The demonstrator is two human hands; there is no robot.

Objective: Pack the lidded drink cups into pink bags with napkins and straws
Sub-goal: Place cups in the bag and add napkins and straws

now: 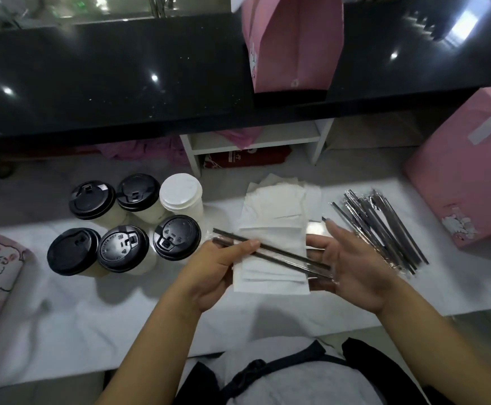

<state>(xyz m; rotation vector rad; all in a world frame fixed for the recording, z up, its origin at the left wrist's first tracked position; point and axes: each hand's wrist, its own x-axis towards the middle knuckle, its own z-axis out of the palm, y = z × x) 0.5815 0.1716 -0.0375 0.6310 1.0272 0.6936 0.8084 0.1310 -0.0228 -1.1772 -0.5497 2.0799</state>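
Packing barely begun: no cup seen bagged, one napkin-and-straw set in hand

On the black counter stands a tall pink paper bag, a second pink bag lies at the right of the white table, insides not visible; six lidded paper drink cups all sit out, left of the loose white napkin stack; pile of wrapped black straws near the second bag; left hand pinches folded napkins and two wrapped straws under its thumb; right hand flat, palm up, fingers apart, straw ends resting on it; all six cups apparently left to pack
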